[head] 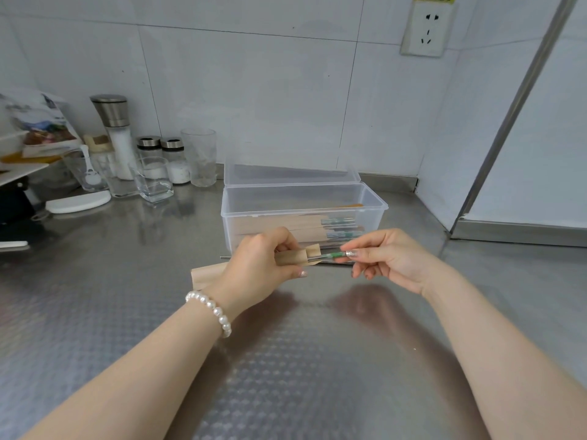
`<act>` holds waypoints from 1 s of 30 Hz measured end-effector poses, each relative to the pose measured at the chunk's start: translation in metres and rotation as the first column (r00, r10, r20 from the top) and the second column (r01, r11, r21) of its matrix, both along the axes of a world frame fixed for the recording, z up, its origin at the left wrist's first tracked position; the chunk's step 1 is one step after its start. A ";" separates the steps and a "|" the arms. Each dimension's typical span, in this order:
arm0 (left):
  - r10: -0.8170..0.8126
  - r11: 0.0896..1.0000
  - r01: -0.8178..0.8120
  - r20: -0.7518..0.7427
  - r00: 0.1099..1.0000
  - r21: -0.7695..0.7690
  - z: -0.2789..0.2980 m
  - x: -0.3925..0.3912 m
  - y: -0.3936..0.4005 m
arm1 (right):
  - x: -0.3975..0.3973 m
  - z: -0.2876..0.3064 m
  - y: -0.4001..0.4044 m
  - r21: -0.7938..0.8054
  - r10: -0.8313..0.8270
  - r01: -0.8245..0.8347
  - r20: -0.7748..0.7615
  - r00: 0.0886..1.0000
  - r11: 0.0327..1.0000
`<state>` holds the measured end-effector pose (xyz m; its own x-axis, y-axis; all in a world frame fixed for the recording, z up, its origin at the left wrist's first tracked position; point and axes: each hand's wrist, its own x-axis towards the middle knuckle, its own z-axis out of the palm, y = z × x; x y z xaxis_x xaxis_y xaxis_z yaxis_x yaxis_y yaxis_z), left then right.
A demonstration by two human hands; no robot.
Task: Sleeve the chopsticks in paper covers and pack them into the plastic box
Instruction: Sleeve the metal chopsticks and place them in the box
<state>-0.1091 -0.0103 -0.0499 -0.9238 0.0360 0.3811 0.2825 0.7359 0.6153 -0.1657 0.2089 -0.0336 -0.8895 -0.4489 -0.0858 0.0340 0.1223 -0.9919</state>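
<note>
Tan paper cover (293,257), green-patterned chopsticks (333,256), clear plastic box (305,214), white pearl bracelet (211,309)

Both forearms extend forward from the lower frame edge and converge toward the centre. The left hand (259,265) is presented back-up, wrist straight, a pearl bracelet (210,310) around it. Its fingers (287,246) are curled, with the thumb beneath them, gripping a paper cover (293,257). The right hand (386,257) is level with it, just to the right. Its thumb and forefinger pinch the green end of a chopstick pair (330,256); the remaining fingers curl loosely below. The hands are near each other, not touching.
</note>
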 end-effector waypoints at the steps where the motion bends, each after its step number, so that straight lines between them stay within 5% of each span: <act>1: 0.001 1.000 -0.001 0.001 1.000 -0.006 0.000 0.000 0.000 | -0.001 -0.001 0.000 0.003 0.003 -0.003 -0.001 1.000 1.000; 7: 0.034 0.999 -0.033 0.018 0.999 -0.008 0.002 -0.002 -0.006 | -0.008 -0.005 0.002 -0.094 -0.150 0.141 -0.092 0.984 0.986; 9: 0.084 0.996 -0.084 0.025 0.996 -0.008 0.003 -0.003 -0.010 | -0.014 -0.010 0.004 0.041 -0.282 0.307 -0.295 0.913 0.951; 11: 0.118 0.993 -0.118 0.025 0.993 0.005 0.003 -0.004 -0.012 | -0.019 -0.017 0.004 0.260 -0.228 0.387 -0.482 0.846 0.885; 14: 0.122 0.993 -0.122 0.027 0.992 0.007 0.003 -0.004 -0.012 | -0.020 -0.023 0.000 0.474 -0.051 0.346 -0.530 0.847 0.810; 18: 0.115 0.993 -0.115 0.045 0.992 -0.001 0.003 -0.004 -0.011 | -0.022 -0.026 -0.003 0.549 0.002 0.345 -0.534 0.845 0.761; 24: 0.084 0.996 -0.084 0.037 0.996 -0.002 0.002 -0.004 -0.011 | -0.023 -0.027 -0.003 0.488 -0.022 0.343 -0.550 0.835 0.803; 30: -0.013 0.999 0.015 0.047 0.999 -0.046 0.002 -0.003 -0.010 | -0.021 -0.012 0.002 0.103 -0.324 0.417 -0.476 0.818 0.903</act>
